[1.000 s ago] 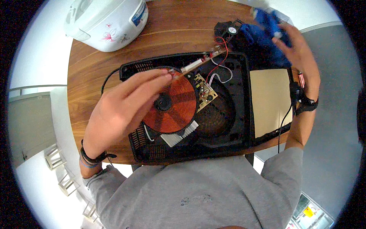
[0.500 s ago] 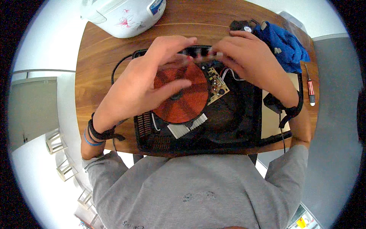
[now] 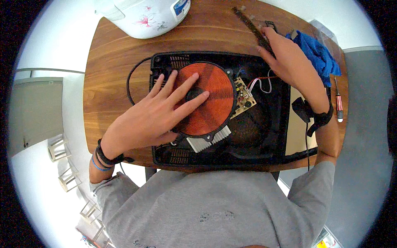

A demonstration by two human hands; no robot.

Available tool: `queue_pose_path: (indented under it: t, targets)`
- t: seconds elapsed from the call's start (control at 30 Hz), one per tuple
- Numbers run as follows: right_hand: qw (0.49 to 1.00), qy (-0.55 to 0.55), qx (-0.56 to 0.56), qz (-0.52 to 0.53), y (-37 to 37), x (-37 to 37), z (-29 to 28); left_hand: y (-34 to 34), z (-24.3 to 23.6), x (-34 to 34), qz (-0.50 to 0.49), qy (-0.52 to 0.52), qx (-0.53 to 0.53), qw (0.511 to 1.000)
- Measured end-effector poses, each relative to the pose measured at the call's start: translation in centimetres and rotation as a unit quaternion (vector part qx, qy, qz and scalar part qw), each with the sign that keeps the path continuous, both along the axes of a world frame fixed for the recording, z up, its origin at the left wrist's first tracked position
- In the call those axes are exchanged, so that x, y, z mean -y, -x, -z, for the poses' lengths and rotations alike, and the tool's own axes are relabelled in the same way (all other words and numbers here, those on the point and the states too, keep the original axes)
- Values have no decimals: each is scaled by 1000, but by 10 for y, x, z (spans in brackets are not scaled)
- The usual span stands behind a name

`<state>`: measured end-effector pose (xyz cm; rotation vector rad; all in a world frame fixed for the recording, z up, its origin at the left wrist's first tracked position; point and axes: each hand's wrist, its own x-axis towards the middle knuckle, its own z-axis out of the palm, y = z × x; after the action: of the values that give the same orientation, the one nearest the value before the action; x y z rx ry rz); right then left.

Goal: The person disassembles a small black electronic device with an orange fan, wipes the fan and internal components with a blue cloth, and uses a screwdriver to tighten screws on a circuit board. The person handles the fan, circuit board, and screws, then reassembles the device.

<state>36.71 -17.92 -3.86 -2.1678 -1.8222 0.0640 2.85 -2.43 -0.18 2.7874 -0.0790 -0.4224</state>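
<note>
An induction cooker's open black housing [image 3: 264, 142] lies on the table, with a round copper coil [image 3: 219, 107] inside. My left hand [image 3: 155, 107] rests on the coil's left side, open, its fingers spread and holding nothing. Beside the coil are a small circuit board [image 3: 245, 101] with white and red wires and a ribbed silver heat sink [image 3: 202, 142]. Beyond the housing's far right corner, my right hand [image 3: 287, 56] is closed around a long, dark brush-like bar [image 3: 253, 29]. The bar is tilted and slightly blurred, so its exact kind is unclear.
A white appliance with a flower print [image 3: 144, 20] stands at the far left. At the right are a blue cloth [image 3: 316, 51], a screwdriver with a red-and-white handle [image 3: 339, 105], and a light panel in a black frame [image 3: 300, 132]. A black cord [image 3: 129, 80] loops left of the housing.
My hands have moved apart from the coil's far edge. The left has come down flat onto the coil; the right has moved right and away from me with the dark bar.
</note>
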Motion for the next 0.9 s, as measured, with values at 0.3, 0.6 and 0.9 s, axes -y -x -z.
queue_pose_path:
  t: [0.3,0.6,0.9]
  targets:
    - [998,-5,21,-51,-23,-9,8,16,-6,-14,-94,112,103,984]
    - [993,-76,55,-77,-25,-1,0,-11,-34,-9,-130,108,212,962]
    - [988,-145,49,-21,-33,2,-19,-41,-42,-24,-125,94,291,944]
